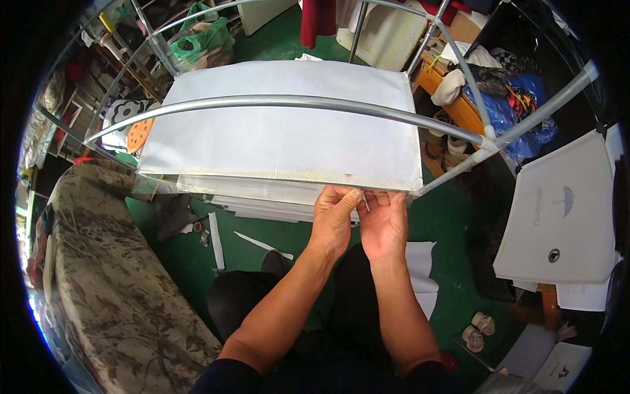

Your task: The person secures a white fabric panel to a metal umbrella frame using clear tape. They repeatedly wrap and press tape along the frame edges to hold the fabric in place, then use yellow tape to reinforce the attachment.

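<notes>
A white textured sheet [275,141] is spread across a metal tube frame [275,101], whose front upper tube arches over it. At the sheet's near edge, toward the right corner, both hands work side by side. My left hand [336,213] pinches the edge between thumb and fingers. Palm upward, my right hand [384,230] curls its fingers at the same edge, with the thumb up against it. Something small and pale shows between the hands, too small to name. The fingertips are partly hidden by the sheet's edge.
White panels [262,209] lie beneath the sheet on the green floor [177,253], near paper strips [216,243]. A camouflage-covered seat [125,262] is at left. A white printed panel [558,217] stands at right. Bags and clothes pile on a wooden bench [466,111].
</notes>
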Demonstrator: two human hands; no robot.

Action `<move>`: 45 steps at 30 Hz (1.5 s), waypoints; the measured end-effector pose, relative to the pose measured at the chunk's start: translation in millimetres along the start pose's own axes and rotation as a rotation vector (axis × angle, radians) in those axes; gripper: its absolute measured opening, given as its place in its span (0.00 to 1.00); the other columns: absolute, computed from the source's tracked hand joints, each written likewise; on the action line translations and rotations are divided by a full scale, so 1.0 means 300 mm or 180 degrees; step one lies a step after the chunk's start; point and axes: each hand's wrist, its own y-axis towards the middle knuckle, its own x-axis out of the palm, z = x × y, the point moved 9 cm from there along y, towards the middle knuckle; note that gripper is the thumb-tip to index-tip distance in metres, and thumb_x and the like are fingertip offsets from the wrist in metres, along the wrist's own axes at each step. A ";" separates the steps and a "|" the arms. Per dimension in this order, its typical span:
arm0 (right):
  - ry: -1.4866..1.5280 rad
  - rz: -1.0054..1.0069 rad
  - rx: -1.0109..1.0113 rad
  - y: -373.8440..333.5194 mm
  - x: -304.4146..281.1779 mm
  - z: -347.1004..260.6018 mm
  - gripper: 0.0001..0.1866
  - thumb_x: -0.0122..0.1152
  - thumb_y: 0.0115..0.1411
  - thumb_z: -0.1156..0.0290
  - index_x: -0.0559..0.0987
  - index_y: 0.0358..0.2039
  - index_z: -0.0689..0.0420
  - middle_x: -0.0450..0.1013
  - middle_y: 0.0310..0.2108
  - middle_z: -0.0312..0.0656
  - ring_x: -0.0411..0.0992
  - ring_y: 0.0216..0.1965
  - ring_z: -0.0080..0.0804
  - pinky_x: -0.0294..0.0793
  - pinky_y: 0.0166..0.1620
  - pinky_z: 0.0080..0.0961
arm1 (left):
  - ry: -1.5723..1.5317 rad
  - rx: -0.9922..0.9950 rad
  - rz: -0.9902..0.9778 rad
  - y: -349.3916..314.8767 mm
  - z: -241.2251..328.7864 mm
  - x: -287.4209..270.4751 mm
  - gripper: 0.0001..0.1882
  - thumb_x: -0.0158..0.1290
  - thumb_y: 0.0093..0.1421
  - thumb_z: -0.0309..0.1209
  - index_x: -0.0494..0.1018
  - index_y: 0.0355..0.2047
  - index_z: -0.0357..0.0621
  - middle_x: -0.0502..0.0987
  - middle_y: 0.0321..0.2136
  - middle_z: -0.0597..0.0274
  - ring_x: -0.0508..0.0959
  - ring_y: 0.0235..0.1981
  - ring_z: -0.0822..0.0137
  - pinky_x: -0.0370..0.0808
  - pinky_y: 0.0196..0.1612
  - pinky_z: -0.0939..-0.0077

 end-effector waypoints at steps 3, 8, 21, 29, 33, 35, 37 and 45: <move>0.0001 0.0144 0.0016 0.016 0.014 0.015 0.17 0.66 0.64 0.56 0.78 0.48 0.52 0.76 0.46 0.35 0.72 0.48 0.30 0.71 0.52 0.34 | 0.0066 -0.0035 0.0039 0.003 -0.004 -0.011 0.05 0.59 0.63 0.23 0.74 0.31 0.43 0.80 0.32 0.62 0.76 0.33 0.71 0.74 0.39 0.72; -0.0350 -0.0045 -0.0271 0.018 0.009 0.049 0.16 0.65 0.65 0.63 0.78 0.50 0.57 0.76 0.49 0.38 0.73 0.51 0.31 0.72 0.55 0.32 | 0.0100 -0.0151 0.0208 -0.009 -0.011 -0.015 0.04 0.59 0.62 0.24 0.76 0.31 0.44 0.80 0.32 0.63 0.76 0.35 0.71 0.73 0.43 0.72; -0.1154 -0.0331 -0.0601 0.033 0.017 0.023 0.07 0.63 0.67 0.65 0.78 0.37 0.55 0.69 0.29 0.30 0.63 0.31 0.21 0.64 0.37 0.22 | -0.0040 0.0087 0.0496 -0.036 0.119 -0.137 0.08 0.62 0.63 0.31 0.75 0.40 0.48 0.78 0.41 0.68 0.74 0.48 0.71 0.69 0.54 0.66; -0.0964 -0.0292 -0.0520 0.046 -0.009 0.017 0.08 0.70 0.62 0.67 0.80 0.35 0.55 0.74 0.32 0.34 0.67 0.34 0.24 0.66 0.38 0.26 | -0.0420 0.0679 0.0800 -0.014 0.368 -0.282 0.07 0.61 0.64 0.29 0.72 0.31 0.50 0.79 0.35 0.65 0.76 0.39 0.73 0.71 0.44 0.77; -0.1031 -0.0322 -0.0502 0.062 -0.037 0.018 0.07 0.68 0.63 0.67 0.79 0.35 0.55 0.73 0.31 0.33 0.66 0.34 0.24 0.66 0.39 0.26 | -0.0182 0.0586 0.0710 -0.008 0.363 -0.304 0.08 0.62 0.63 0.31 0.72 0.31 0.50 0.80 0.34 0.65 0.74 0.37 0.74 0.71 0.44 0.75; -0.1094 -0.0312 -0.0491 0.061 -0.039 0.020 0.07 0.67 0.64 0.66 0.78 0.34 0.54 0.70 0.30 0.32 0.64 0.33 0.24 0.65 0.39 0.25 | -0.0026 0.0529 0.0686 -0.002 0.362 -0.315 0.10 0.63 0.63 0.34 0.72 0.29 0.52 0.79 0.33 0.68 0.75 0.39 0.73 0.70 0.46 0.71; -0.1169 -0.0303 -0.0480 0.058 -0.025 0.028 0.09 0.66 0.64 0.64 0.76 0.32 0.53 0.66 0.29 0.30 0.60 0.31 0.23 0.62 0.38 0.23 | -0.0160 0.0614 0.0672 -0.001 0.359 -0.317 0.09 0.63 0.62 0.32 0.72 0.30 0.50 0.80 0.33 0.64 0.72 0.34 0.75 0.70 0.45 0.75; -0.0842 -0.0695 0.0029 0.044 0.033 0.084 0.16 0.69 0.61 0.57 0.76 0.42 0.53 0.68 0.33 0.31 0.61 0.33 0.25 0.62 0.38 0.26 | -0.0112 0.0763 0.0527 0.001 0.366 -0.314 0.10 0.63 0.62 0.32 0.72 0.30 0.48 0.79 0.32 0.63 0.74 0.37 0.72 0.69 0.47 0.73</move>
